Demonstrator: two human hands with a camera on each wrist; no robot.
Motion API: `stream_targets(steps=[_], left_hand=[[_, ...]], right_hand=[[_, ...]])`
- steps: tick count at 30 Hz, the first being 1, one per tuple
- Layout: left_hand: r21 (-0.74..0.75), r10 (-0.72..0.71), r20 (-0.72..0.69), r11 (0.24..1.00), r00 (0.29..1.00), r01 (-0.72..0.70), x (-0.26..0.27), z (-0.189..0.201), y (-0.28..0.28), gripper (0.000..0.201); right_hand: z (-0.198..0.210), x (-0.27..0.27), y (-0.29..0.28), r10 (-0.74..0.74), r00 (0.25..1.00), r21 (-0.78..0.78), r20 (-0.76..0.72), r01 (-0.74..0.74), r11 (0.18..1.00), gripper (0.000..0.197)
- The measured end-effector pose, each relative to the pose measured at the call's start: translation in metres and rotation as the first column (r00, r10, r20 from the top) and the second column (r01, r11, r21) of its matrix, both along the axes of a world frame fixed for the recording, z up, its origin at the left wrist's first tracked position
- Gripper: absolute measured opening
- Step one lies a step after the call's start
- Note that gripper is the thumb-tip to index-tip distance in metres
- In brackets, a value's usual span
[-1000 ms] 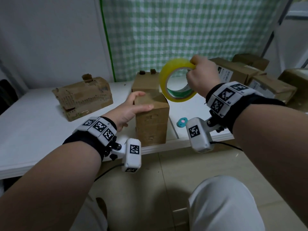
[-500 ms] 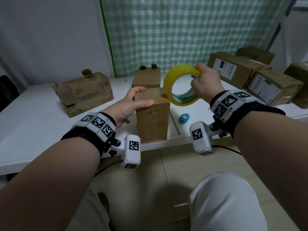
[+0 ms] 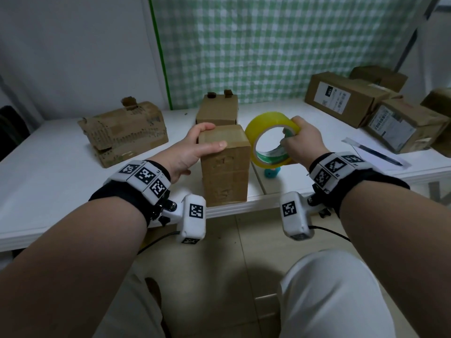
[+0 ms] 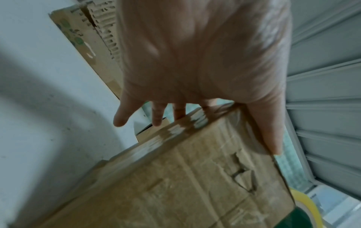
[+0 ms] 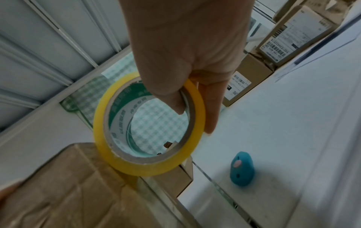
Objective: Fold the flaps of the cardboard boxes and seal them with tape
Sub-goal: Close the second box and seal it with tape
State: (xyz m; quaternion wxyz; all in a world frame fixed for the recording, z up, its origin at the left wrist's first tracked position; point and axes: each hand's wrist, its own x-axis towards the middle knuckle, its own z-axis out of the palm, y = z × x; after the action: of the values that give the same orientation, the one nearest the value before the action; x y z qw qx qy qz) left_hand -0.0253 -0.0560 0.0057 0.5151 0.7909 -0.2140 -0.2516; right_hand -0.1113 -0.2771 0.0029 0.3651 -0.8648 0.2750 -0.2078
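A tall brown cardboard box (image 3: 224, 174) stands upright at the table's front edge, its top flaps folded flat. My left hand (image 3: 211, 136) grips its top, with the thumb along the near edge and the fingers over the far left corner. In the left wrist view the same box (image 4: 175, 185) fills the lower half. My right hand (image 3: 291, 132) holds a yellow roll of tape (image 3: 271, 140), thumb inside the core and fingers outside. The roll (image 5: 148, 168) hangs just right of the box's upper edge, and a clear strip seems to run from it onto the box.
A small blue cutter (image 3: 272, 172) lies on the white table (image 3: 48, 191) under the roll. A second box (image 3: 217, 111) stands behind the tall one and a battered box (image 3: 127, 132) at the left. Labelled boxes (image 3: 341, 98) and a pen (image 3: 380, 154) are at the right.
My right hand has brought the roll down from above the box to beside its upper right edge. The left hand has settled more firmly over the box top.
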Motion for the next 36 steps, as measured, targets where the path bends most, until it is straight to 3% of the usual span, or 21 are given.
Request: stream_targets(steps=[2, 4, 7, 9, 12, 16, 18, 20, 23, 27, 29, 33, 36], left_hand=[[0.044, -0.035, 0.094, 0.999, 0.995, 0.031, 0.002, 0.004, 0.002, 0.065], [0.256, -0.127, 0.222, 0.964, 0.967, 0.068, 0.008, 0.015, 0.005, 0.076], [0.599, -0.321, 0.276, 0.794, 0.906, 0.098, 0.014, 0.036, 0.004, 0.089], [0.646, -0.384, 0.276, 0.753, 0.881, 0.126, 0.013, 0.045, -0.003, 0.100], [0.538, -0.388, 0.345, 0.828, 0.854, 0.159, 0.017, 0.042, -0.010, 0.118], [0.299, -0.245, 0.420, 0.947, 0.874, 0.121, 0.024, 0.036, 0.008, 0.081], [0.146, -0.163, 0.356, 0.982, 0.920, 0.118, 0.026, 0.031, 0.023, 0.076], [-0.017, -0.083, 0.237, 0.996, 0.968, 0.090, 0.028, 0.018, 0.035, 0.084], [-0.179, 0.016, 0.104, 0.984, 0.994, 0.003, 0.028, -0.006, 0.043, 0.083], [-0.225, 0.051, -0.041, 0.973, 0.998, -0.059, 0.021, -0.031, 0.048, 0.043], [-0.208, 0.047, -0.111, 0.976, 0.993, -0.069, 0.019, -0.044, 0.050, 0.039], [-0.202, 0.084, -0.161, 0.972, 0.983, -0.116, 0.026, -0.057, 0.051, 0.048], [-0.143, 0.087, -0.141, 0.984, 0.986, -0.107, 0.029, -0.058, 0.052, 0.080]], right_hand=[[0.001, 0.000, 0.001, 0.002, 1.000, -0.009, -0.001, -0.002, 1.000, 0.017], [0.006, 0.000, 0.004, -0.002, 1.000, -0.036, 0.016, 0.002, 0.999, 0.018], [0.020, 0.004, 0.015, 0.006, 0.999, -0.131, 0.047, 0.000, 0.991, 0.021], [0.030, 0.009, 0.030, 0.045, 0.997, -0.222, 0.058, -0.031, 0.975, 0.022], [0.040, 0.016, 0.053, 0.110, 0.992, -0.361, 0.057, -0.082, 0.929, 0.025], [0.048, 0.023, 0.072, 0.173, 0.978, -0.342, 0.118, -0.124, 0.932, 0.031], [0.052, 0.029, 0.081, 0.207, 0.967, -0.319, 0.151, -0.150, 0.936, 0.033], [0.056, 0.036, 0.091, 0.236, 0.955, -0.317, 0.181, -0.170, 0.933, 0.033], [0.055, 0.044, 0.102, 0.305, 0.945, -0.347, 0.118, -0.248, 0.904, 0.030], [0.034, 0.055, 0.114, 0.405, 0.914, -0.278, -0.021, -0.394, 0.876, 0.025], [0.024, 0.060, 0.120, 0.425, 0.902, -0.255, -0.083, -0.431, 0.866, 0.029], [0.015, 0.066, 0.118, 0.439, 0.888, -0.207, -0.136, -0.459, 0.864, 0.029], [0.018, 0.064, 0.113, 0.424, 0.897, -0.265, -0.124, -0.442, 0.857, 0.020]])
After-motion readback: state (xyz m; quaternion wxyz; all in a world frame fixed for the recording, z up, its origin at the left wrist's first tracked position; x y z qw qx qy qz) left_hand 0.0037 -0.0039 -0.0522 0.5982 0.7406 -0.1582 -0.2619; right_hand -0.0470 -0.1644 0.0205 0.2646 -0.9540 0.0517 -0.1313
